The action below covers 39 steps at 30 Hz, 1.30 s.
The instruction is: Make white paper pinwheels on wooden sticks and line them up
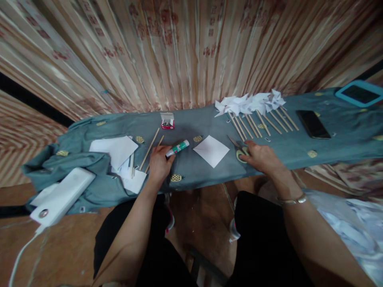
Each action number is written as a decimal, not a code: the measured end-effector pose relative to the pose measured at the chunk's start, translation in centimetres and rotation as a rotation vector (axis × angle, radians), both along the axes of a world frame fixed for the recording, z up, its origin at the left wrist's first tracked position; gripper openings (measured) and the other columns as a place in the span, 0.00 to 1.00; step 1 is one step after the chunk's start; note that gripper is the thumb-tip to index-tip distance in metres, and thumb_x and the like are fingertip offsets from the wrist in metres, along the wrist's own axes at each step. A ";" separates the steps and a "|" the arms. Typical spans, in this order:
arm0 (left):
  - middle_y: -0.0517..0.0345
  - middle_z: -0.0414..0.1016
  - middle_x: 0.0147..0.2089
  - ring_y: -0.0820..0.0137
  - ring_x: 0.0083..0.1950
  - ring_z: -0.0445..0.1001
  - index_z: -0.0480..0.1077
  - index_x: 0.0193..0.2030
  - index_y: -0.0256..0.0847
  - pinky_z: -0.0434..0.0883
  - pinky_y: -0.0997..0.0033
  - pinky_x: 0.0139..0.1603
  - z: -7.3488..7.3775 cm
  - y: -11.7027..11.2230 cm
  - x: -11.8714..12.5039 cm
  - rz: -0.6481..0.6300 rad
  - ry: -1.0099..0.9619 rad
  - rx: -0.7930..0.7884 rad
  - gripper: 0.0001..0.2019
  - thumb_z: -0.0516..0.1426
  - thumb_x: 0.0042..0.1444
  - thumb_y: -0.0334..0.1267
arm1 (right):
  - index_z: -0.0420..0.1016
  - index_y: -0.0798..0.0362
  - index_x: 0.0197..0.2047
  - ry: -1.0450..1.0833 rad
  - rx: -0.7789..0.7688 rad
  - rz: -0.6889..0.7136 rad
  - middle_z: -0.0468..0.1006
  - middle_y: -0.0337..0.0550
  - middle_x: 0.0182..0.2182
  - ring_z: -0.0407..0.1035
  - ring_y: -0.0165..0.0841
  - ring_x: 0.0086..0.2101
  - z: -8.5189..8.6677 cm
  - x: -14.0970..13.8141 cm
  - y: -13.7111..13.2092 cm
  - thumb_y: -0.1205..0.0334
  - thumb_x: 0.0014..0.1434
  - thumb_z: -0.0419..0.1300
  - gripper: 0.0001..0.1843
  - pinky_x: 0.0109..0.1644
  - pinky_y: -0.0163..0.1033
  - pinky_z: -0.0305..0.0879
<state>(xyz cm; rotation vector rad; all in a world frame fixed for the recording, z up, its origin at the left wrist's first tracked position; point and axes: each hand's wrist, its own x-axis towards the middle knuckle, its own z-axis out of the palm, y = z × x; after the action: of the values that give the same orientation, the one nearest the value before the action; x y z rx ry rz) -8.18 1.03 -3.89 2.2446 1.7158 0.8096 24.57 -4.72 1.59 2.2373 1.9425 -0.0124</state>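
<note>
Holding the glue stick (pixel 181 146) in your left hand (pixel 160 161), you keep the thumb and fingers closed around its near end; its other end points toward 2 o'clock. Your right hand (pixel 261 157) is closed on the handles of the scissors (pixel 242 153), with the blades directed toward 10 o'clock.

Take the square sheet (pixel 211 151) as the clock centre, with 12 o'clock away from you. The sheet lies flat on the grey-green cloth (pixel 203 179), one corner toward you, between your hands and clear of both. The glue stick is at 9 o'clock, the scissors at 3 o'clock, near the sheet's right corner.

Between 1 and 2 o'clock, a row of white paper pinwheels (pixel 236 104) lies side by side, wooden handles toward you. The phone (pixel 313 124) is beyond them, between 2 and 3 o'clock; the blue-rimmed tablet (pixel 341 94) is farther out.

At 10 o'clock, the small red box (pixel 168 124) stands with its lid raised and small metal pieces inside. Loose wooden sticks (pixel 149 148) lie at 9 o'clock, just beside your left hand. Farther out are the white papers (pixel 115 149). The white power bank (pixel 62 195), cable attached, rests between 8 and 9 o'clock.
</note>
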 end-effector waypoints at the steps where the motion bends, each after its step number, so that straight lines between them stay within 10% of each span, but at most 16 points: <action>1: 0.46 0.77 0.47 0.55 0.52 0.71 0.75 0.48 0.37 0.67 0.54 0.57 0.0 0.0 0.0 0.002 -0.005 0.004 0.15 0.57 0.54 0.37 | 0.66 0.62 0.55 -0.007 0.005 -0.002 0.81 0.57 0.35 0.77 0.47 0.39 0.0 0.0 -0.1 0.58 0.61 0.56 0.23 0.38 0.42 0.65; 9: 0.50 0.78 0.43 0.62 0.44 0.74 0.76 0.44 0.38 0.70 0.59 0.50 1.3 -1.2 1.3 0.018 -0.383 -0.137 0.15 0.59 0.50 0.41 | 0.75 0.60 0.44 0.068 0.178 -0.006 0.80 0.60 0.40 0.75 0.49 0.43 0.6 -0.3 -1.1 0.61 0.61 0.55 0.13 0.44 0.46 0.66; 13: 0.55 0.78 0.37 0.71 0.33 0.73 0.77 0.44 0.36 0.71 0.70 0.37 2.1 -3.6 4.1 -0.094 -0.825 -0.452 0.19 0.63 0.46 0.44 | 0.75 0.55 0.48 0.763 0.360 -0.015 0.80 0.53 0.44 0.75 0.41 0.41 0.5 -3.0 -1.2 0.53 0.58 0.61 0.19 0.47 0.46 0.69; 16: 0.56 0.80 0.37 0.71 0.35 0.74 0.78 0.42 0.36 0.72 0.71 0.40 2.5 -4.9 5.8 -0.190 -1.007 -0.615 0.19 0.65 0.43 0.43 | 0.77 0.52 0.45 1.521 0.141 -0.035 0.82 0.45 0.40 0.75 0.35 0.38 0.0 -6.1 -1.3 0.48 0.44 0.70 0.26 0.43 0.41 0.71; 21: 0.55 0.81 0.38 0.70 0.37 0.75 0.79 0.42 0.37 0.72 0.71 0.41 3.2 -5.3 6.8 -0.232 -1.074 -0.734 0.19 0.66 0.42 0.43 | 0.81 0.51 0.32 1.941 0.002 -0.204 0.81 0.35 0.28 0.71 0.24 0.28 -0.3 -8.8 -1.4 0.54 0.41 0.73 0.15 0.36 0.30 0.68; 29: 0.52 0.79 0.39 0.69 0.36 0.74 0.78 0.45 0.37 0.73 0.68 0.39 2.2 -3.4 5.1 -0.211 -0.743 -0.486 0.18 0.63 0.49 0.43 | 0.75 0.53 0.29 2.128 0.107 -0.542 0.78 0.35 0.22 0.71 0.25 0.23 -0.9 -7.3 0.2 0.57 0.43 0.72 0.13 0.25 0.27 0.68; 39: 0.44 0.69 0.59 0.54 0.61 0.65 0.68 0.59 0.40 0.64 0.49 0.61 1.0 0.4 3.1 -0.121 -0.007 0.031 0.23 0.58 0.54 0.37 | 0.73 0.52 0.30 2.090 0.236 -0.540 0.76 0.33 0.22 0.69 0.23 0.20 -2.6 -4.8 1.9 0.59 0.45 0.70 0.11 0.24 0.27 0.69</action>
<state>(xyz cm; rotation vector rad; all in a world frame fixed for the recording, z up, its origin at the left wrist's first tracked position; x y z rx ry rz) -5.12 1.47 -2.90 2.3367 1.5567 0.8214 19.81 -2.85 -0.98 2.7142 1.1709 -3.2567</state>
